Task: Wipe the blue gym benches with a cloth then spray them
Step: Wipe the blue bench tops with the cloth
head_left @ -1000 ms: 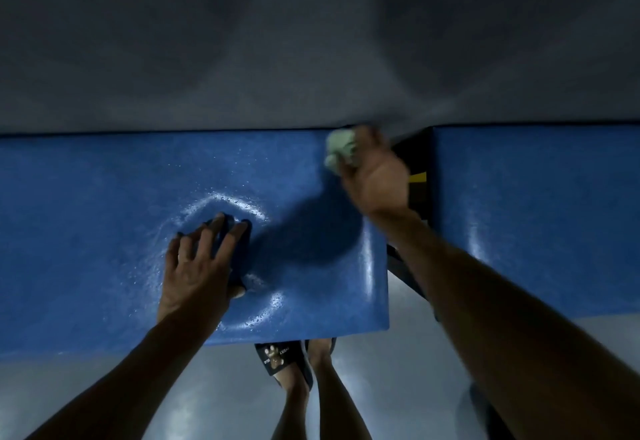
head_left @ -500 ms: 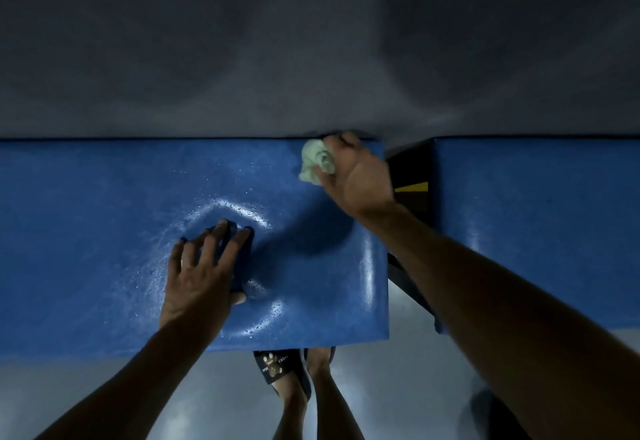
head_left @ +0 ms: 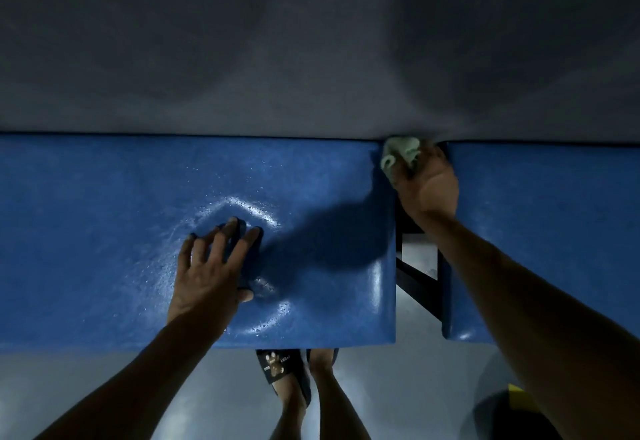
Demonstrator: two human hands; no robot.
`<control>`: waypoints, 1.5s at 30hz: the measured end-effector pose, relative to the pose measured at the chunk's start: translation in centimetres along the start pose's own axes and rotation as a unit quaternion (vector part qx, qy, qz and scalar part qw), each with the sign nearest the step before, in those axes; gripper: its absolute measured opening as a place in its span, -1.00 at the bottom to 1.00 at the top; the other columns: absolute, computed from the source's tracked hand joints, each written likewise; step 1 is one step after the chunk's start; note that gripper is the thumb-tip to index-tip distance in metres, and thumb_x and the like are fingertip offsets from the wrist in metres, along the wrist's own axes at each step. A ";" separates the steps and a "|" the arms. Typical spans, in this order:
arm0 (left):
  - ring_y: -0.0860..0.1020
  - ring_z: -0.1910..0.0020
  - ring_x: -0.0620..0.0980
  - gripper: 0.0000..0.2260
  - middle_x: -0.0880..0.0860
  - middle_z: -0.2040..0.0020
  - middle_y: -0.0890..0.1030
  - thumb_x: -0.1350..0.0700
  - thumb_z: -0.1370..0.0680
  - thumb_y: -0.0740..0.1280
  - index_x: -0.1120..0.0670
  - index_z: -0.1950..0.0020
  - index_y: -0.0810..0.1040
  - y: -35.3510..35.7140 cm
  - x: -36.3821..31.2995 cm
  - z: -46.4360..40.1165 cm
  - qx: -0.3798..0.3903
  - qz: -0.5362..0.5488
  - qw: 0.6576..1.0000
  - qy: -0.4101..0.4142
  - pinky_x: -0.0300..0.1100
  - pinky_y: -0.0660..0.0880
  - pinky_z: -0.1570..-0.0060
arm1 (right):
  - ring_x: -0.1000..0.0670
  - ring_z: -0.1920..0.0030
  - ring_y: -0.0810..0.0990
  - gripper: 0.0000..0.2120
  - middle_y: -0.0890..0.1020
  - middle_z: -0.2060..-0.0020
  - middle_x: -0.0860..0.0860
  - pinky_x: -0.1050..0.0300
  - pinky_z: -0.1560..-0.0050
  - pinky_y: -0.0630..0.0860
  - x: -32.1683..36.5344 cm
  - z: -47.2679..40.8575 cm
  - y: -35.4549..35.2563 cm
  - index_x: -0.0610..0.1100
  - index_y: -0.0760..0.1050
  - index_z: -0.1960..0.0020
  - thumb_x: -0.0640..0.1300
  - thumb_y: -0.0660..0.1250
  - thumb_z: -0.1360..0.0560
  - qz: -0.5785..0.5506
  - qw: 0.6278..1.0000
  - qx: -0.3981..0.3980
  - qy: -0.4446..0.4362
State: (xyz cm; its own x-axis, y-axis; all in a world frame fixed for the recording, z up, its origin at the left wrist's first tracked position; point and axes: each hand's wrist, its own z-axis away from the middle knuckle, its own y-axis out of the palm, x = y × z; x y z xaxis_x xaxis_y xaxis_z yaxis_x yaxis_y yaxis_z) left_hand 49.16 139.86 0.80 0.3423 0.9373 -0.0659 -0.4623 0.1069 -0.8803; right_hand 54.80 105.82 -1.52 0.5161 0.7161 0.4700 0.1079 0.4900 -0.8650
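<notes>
Right hand [head_left: 427, 185] clenched round crumpled pale-green cloth [head_left: 400, 155] (far corner, glossy blue padded bench [head_left: 104, 231]); left hand [head_left: 211, 266] splayed flat nearer.

Wet blue bench [head_left: 104, 231] bears a pressing left hand [head_left: 207, 273].

left hand [head_left: 211, 271]: flat, fingers spread | right hand [head_left: 427, 186]: arm outstretched, fingers curled
</notes>
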 end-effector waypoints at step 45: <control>0.35 -0.39 0.25 -0.15 0.09 -0.50 0.33 -0.15 -0.22 0.60 -0.06 -0.46 0.38 -1.2 15.6 0.0 -0.058 -0.010 0.998 0.026 0.25 0.23 -0.37 | -0.13 0.04 0.58 -0.64 0.63 0.04 -0.14 0.35 0.21 0.24 12.0 4.8 6.4 -0.17 0.59 -0.02 0.04 0.51 -0.35 -0.086 0.986 -0.108 0.096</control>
State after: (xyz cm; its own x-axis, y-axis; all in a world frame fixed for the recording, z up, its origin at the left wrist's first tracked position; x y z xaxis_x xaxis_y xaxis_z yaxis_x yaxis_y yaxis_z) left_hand 55.10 154.38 0.85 0.3947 0.9162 -0.0691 -0.3577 0.0839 -0.9301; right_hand 57.57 119.91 -0.59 0.6242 0.5138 0.5886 0.3749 0.4639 -0.8026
